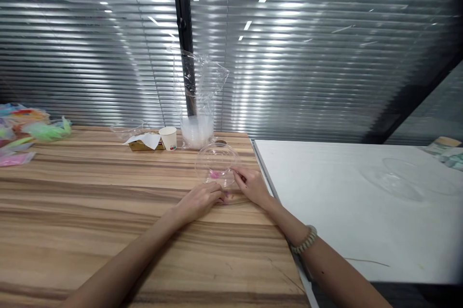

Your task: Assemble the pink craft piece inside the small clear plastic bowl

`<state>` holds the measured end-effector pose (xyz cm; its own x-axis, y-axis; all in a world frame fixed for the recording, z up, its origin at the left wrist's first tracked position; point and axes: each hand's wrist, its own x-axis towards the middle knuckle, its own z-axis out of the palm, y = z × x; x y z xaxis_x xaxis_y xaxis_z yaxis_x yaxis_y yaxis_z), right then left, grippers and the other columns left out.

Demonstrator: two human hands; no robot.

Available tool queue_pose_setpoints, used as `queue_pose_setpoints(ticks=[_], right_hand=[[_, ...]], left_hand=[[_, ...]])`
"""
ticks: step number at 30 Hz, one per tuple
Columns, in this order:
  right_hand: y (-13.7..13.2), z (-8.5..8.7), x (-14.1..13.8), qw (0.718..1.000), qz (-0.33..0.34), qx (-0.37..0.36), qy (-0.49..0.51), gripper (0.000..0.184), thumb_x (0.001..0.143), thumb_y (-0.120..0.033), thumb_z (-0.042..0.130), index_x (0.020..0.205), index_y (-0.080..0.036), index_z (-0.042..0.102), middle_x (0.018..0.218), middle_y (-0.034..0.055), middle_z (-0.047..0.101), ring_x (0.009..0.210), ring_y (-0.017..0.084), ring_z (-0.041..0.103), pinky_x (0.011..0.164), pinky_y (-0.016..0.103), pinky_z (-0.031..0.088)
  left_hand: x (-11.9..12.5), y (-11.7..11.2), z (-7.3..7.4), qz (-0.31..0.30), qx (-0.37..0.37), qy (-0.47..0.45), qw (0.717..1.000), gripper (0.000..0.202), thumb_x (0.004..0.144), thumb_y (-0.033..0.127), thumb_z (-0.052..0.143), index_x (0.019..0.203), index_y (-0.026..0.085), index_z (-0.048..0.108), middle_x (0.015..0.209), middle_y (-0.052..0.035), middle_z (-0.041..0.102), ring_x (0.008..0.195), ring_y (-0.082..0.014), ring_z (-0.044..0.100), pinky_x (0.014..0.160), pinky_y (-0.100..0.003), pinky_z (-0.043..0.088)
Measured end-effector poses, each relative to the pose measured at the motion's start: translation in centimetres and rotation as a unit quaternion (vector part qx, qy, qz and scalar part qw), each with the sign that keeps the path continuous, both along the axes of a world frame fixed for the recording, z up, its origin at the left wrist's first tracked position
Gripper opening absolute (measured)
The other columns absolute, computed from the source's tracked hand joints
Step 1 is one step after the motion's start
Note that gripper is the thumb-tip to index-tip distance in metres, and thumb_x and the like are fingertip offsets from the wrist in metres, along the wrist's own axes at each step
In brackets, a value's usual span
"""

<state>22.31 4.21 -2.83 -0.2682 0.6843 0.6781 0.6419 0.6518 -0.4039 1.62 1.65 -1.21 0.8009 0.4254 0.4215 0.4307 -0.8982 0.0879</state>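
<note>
A clear plastic lid [217, 159] stands tilted on the wooden table [90, 211], with a small pink thing [214, 174] behind or under it. My right hand [251, 185] pinches the lid's right edge with closed fingers. My left hand [202, 199] rests on the table at the lid's lower edge, fingers curled against it. A beaded bracelet [306, 241] is on my right wrist.
At the back stand a plastic bag with a stack of clear containers [197, 129], a white paper cup [168, 137] and a small gold box with paper [144, 142]. Coloured packets [25, 129] lie far left. A white table [343, 202] adjoins on the right, with clear lids [401, 182].
</note>
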Motion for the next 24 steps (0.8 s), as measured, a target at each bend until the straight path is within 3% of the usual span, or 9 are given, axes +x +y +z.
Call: queue_pose_setpoints(ticks=[9, 16, 24], right_hand=[[-0.2, 0.3, 0.0, 1.0, 0.0, 0.001, 0.002, 0.026, 0.088, -0.017, 0.047, 0.105, -0.02, 0.066, 0.091, 0.0033, 0.072, 0.074, 0.017, 0.067, 0.069, 0.028, 0.052], [-0.2, 0.0, 0.0, 0.999, 0.001, 0.037, 0.012, 0.027, 0.087, -0.016, 0.046, 0.104, -0.02, 0.066, 0.092, 0.0043, 0.072, 0.074, 0.017, 0.067, 0.07, 0.028, 0.053], [-0.5, 0.3, 0.0, 0.996, 0.022, 0.085, 0.021, 0.028, 0.088, -0.016, 0.043, 0.104, -0.019, 0.066, 0.09, 0.0055, 0.072, 0.073, 0.016, 0.068, 0.067, 0.027, 0.053]], left_hand=[[-0.2, -0.1, 0.3, 0.014, 0.025, 0.002, 1.0, 0.019, 0.094, 0.017, 0.04, 0.09, 0.016, 0.059, 0.089, -0.0059, 0.064, 0.083, -0.0166, 0.058, 0.074, -0.027, 0.045], [-1.8, 1.1, 1.3, 0.188, 0.146, -0.081, 0.968, 0.019, 0.095, 0.019, 0.039, 0.088, 0.017, 0.056, 0.078, -0.0033, 0.062, 0.076, -0.0172, 0.055, 0.07, -0.029, 0.038], [-2.1, 1.7, 0.5, 0.226, 0.178, -0.042, 0.957, 0.016, 0.094, 0.017, 0.041, 0.083, 0.016, 0.053, 0.078, -0.0032, 0.062, 0.077, -0.0189, 0.054, 0.072, -0.031, 0.034]])
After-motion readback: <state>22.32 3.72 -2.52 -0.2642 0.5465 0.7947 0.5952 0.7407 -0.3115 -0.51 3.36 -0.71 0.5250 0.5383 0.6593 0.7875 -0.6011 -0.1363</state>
